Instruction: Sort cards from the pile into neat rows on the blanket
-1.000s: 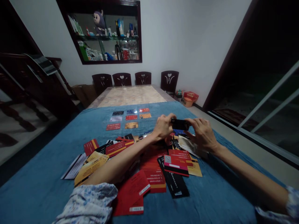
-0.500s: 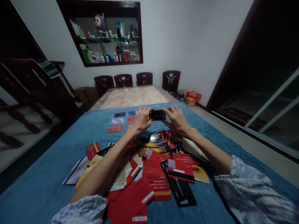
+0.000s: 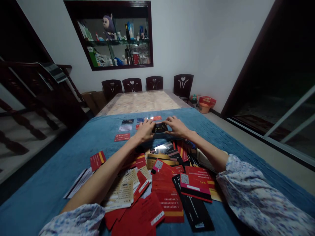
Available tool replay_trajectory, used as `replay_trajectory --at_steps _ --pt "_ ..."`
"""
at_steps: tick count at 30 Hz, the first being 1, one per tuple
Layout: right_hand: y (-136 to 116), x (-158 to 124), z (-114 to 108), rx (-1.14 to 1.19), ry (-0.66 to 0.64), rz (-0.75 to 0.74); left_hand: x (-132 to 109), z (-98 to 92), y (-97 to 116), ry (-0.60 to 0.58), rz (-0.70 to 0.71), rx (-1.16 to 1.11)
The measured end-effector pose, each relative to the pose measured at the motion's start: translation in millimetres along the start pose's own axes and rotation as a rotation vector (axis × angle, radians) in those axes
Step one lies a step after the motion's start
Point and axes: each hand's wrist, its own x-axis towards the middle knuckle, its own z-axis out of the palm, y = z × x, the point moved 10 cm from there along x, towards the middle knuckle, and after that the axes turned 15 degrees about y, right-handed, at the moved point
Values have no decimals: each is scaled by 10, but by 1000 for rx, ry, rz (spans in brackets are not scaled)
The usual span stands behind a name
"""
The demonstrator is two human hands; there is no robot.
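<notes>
Blue cloth [image 3: 73, 144] covers a long bench in a dim dining room. At frame centre, the fingers [image 3: 149, 123] of both hands pinch the ends of a small black plastic card [image 3: 159, 127], with the left hand [image 3: 145, 130] on its left end and the right hand [image 3: 177, 127] on its right. A second ago the card was held higher, above the loose heap of red, black and yellow cards [image 3: 167, 193] at lower centre. Now it is low by the neat rows of laid-out cards [image 3: 122, 137]; whether it touches the cloth cannot be told. At upper left, a dark-framed wall cabinet [image 3: 150, 36] holds bottles and a purple plush toy [image 3: 108, 24]. A red basket [image 3: 206, 102] stands on the floor at right, its contents unclear.
</notes>
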Motion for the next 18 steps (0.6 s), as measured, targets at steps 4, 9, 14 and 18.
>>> replay_trajectory --at_steps 4,9,14,18 --pt "83 -27 207 58 -163 71 9 189 -58 -86 -43 -8" --pt "139 -50 359 98 -247 126 31 377 -121 -150 -108 -68" --pt "176 -76 504 141 -246 128 5 521 -236 -193 -201 -100" --pt "185 -108 587 220 -225 124 -30 598 -303 -233 -254 -104"
